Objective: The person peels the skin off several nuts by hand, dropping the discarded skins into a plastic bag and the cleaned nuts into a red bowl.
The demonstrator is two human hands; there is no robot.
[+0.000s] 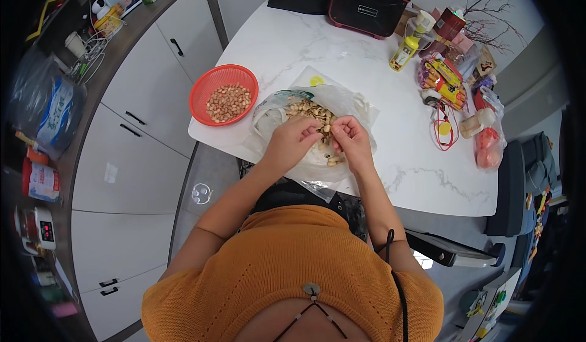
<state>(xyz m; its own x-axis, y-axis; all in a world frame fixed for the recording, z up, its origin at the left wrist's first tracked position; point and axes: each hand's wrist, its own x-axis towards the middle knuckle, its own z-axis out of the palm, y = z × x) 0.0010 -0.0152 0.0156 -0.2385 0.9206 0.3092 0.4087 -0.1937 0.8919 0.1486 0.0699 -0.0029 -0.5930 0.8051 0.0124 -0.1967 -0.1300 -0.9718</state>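
Both hands meet over an open clear plastic bag (268, 125) on the white table. My right hand (355, 142) pinches a peanut (328, 128) in its shell between thumb and fingertips. Close beside it, the fingers of my left hand (292, 142) are pressed together; what they hold, if anything, is hidden. Several unshelled peanuts and shells (308, 108) lie in the bag beyond my hands, with a few more peanuts (334, 160) below the right one. To the left stands a red plastic basket (253, 82) holding shelled peanuts (228, 103).
A black and red box-shaped appliance (369, 6) stands at the table's back. On the right are a yellow bottle (404, 52), snack packages (442, 79), a red cable (445, 136) and a bag of fruit (488, 144). White cabinets (134, 153) line the left.
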